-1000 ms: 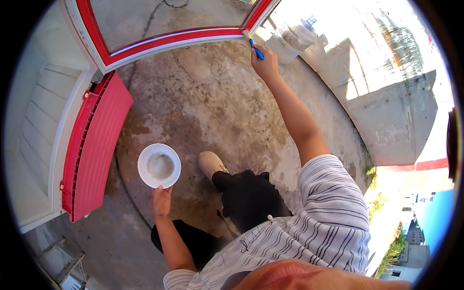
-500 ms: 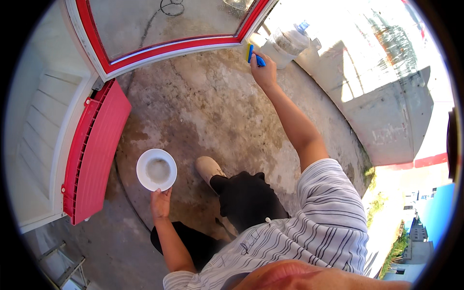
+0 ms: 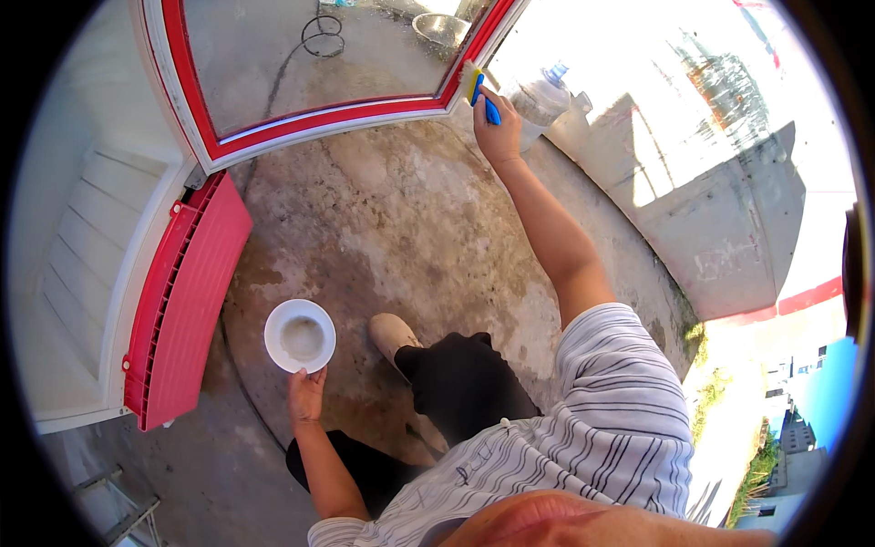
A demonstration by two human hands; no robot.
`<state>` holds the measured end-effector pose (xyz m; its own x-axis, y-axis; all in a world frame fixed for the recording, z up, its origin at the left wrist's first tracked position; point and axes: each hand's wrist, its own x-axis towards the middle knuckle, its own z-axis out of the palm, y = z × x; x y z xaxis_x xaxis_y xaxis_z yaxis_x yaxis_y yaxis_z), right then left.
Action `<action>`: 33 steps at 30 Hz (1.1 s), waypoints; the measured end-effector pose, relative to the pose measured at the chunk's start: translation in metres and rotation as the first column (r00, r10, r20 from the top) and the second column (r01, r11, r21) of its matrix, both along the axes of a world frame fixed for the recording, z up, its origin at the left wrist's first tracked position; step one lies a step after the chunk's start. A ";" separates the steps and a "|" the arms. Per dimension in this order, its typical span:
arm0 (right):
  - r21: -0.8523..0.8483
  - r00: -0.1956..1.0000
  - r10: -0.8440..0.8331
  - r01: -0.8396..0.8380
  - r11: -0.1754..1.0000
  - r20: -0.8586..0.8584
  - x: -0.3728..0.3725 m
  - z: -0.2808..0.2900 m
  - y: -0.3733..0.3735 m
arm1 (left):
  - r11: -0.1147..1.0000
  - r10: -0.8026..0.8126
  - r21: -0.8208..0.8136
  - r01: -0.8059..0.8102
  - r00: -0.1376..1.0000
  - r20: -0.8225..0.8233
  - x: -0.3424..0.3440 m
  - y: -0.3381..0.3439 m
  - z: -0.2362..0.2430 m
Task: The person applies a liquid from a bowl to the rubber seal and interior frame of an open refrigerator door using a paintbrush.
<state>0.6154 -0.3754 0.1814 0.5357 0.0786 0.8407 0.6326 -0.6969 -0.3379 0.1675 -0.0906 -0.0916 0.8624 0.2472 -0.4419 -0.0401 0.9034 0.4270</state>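
Compared with half a second earlier, the brush (image 3: 477, 85) had shifted upward to the lower right corner of the red-and-white door frame (image 3: 337, 120), its bristles now overlapping that corner; whether they pressed on it, I could not tell. The whole head view had slid a little as well, so the bowl (image 3: 273, 335) sat lower in it.

In the head view, the right hand (image 3: 499, 135) was closed around the brush's blue handle, arm stretched far forward, with a clear plastic jug (image 3: 540, 96) just beyond the knuckles. The left hand (image 3: 308, 397) gripped the white bowl by its near rim, out over the concrete floor (image 3: 383, 210), with cloudy liquid (image 3: 301, 339) in the bottom. A red slatted panel (image 3: 202, 305) stood to the bowl's left.

Held from one side only, the bowl seemed likeliest to tip and slop if the body leaned after the long reach. The bristles might also have skidded off the narrow corner under a hard push, sending the knuckles into the frame or jug
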 end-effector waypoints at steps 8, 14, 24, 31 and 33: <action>0.061 0.889 0.075 -0.114 0.992 0.452 0.022 0.327 0.000 | 0.996 -0.030 -0.084 0.028 0.999 -0.027 0.007 0.003 -0.032; 0.078 0.951 0.012 -0.038 0.996 0.308 0.046 0.267 -0.006 | 0.996 -0.019 -0.084 0.016 0.999 -0.038 0.000 0.012 -0.037; 0.159 0.992 0.128 -0.130 0.979 0.022 0.025 0.326 -0.013 | 0.993 -0.007 -0.118 0.007 1.000 -0.003 0.001 0.022 -0.049; 0.230 0.931 0.011 -0.102 0.968 0.366 0.047 0.461 -0.018 | 0.990 -0.108 -0.093 0.106 0.994 -0.020 0.005 0.011 -0.050; 0.169 0.980 -0.025 -0.009 0.986 0.196 0.039 0.388 -0.014 | 0.995 -0.086 -0.041 0.086 0.996 -0.015 -0.003 0.014 -0.033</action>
